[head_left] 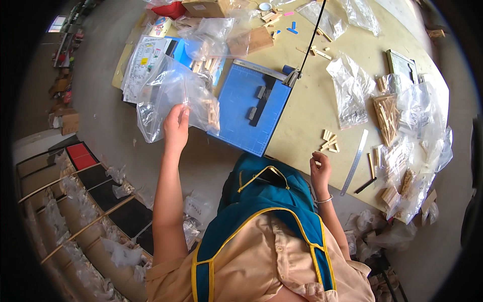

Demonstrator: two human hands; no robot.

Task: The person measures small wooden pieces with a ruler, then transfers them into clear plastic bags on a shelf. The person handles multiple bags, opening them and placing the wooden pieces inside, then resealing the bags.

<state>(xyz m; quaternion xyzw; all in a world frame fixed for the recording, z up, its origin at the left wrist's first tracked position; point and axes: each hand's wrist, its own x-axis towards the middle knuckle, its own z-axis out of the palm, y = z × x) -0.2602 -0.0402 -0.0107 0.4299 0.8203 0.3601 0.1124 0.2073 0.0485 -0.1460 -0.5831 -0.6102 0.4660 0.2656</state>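
My left hand (pixel 176 127) pinches the edge of a clear plastic bag (pixel 160 95), thumb on top. Short wooden sticks (pixel 211 111) show through the bag's right end, beside a blue paper cutter (pixel 241 110). At the table's front edge is my right hand (pixel 321 171), its fingers curled; whatever they may hold is hidden. Just beyond it lies a small group of short wooden pieces (pixel 329 141), apart from the hand. A steel ruler (pixel 354 161) rests to the right of that hand.
The cutter's long arm (pixel 312 38) stands raised. Clear bags (pixel 348 90) and bundled wooden sticks (pixel 386 118) crowd the table's right side. A black pen (pixel 366 185) lies near the front edge. Printed sheets (pixel 146 65) lie at the left; a divided rack (pixel 95 201) stands below.
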